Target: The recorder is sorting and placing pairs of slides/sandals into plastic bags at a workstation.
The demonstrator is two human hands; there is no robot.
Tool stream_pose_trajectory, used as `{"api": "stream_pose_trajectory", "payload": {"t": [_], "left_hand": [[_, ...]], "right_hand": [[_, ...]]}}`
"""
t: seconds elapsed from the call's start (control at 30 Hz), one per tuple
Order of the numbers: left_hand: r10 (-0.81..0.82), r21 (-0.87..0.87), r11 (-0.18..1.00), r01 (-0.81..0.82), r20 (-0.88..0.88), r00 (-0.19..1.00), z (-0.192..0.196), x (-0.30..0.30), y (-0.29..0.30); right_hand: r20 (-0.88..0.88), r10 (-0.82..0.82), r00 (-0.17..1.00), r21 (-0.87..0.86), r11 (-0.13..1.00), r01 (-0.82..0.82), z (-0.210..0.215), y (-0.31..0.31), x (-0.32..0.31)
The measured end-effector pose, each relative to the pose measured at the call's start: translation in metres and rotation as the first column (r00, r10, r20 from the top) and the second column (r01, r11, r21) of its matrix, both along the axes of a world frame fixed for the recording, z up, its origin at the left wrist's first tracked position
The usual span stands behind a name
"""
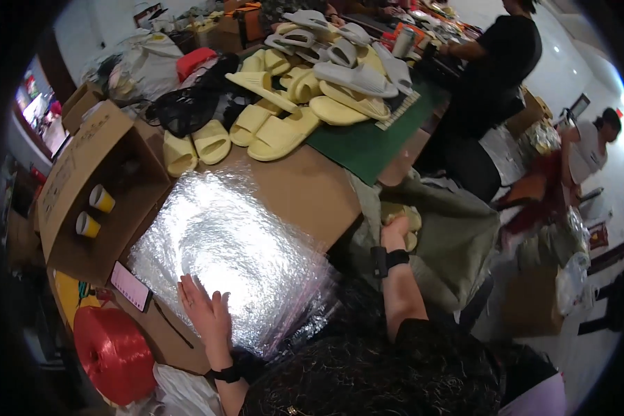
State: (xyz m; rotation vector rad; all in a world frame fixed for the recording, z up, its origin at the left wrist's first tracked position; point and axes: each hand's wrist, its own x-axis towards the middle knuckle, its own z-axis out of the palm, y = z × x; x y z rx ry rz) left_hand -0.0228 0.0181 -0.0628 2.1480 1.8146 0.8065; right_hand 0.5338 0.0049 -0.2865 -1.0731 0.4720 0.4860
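Observation:
My left hand (206, 310) is open, its fingers stretched out over the near left part of a stack of shiny clear plastic bags (222, 236). Off to the right, my right hand (396, 229) reaches down into the mouth of a grey-green woven sack (451, 239). Its fingers are closed on a pair of pale yellow slippers (412, 216), partly hidden by the hand. More yellow slippers (284, 135) lie heaped with grey slippers (357, 78) at the far side of the table.
A cardboard box (83, 180) with two yellow-and-white rolls stands at left, near a phone (130, 286) and a red twine roll (114, 353). Black mesh (194, 100) lies beside the slipper heap. A person in black (499, 69) stands beyond the sack; another person (589, 152) is farther right.

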Motion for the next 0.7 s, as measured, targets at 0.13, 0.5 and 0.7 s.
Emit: {"api": "stream_pose_trajectory", "payload": {"t": [0.13,0.5,0.7], "left_hand": [[-0.042,0.013,0.999,0.042,0.035,0.998,-0.002,0.007,0.006],[0.026,-0.025,0.999,-0.026,0.038,0.999,0.008,0.012,0.005],[-0.008,0.002,1.0,0.008,0.03,1.0,0.003,0.01,0.006]], "right_hand": [[0.6,-0.079,0.796,0.001,0.995,0.099,0.175,0.047,-0.051],[0.632,0.756,-0.172,-0.767,0.576,-0.283,0.235,0.224,-0.12],[0.441,0.837,-0.323,-0.879,0.33,-0.344,0.231,0.256,-0.128]]}}
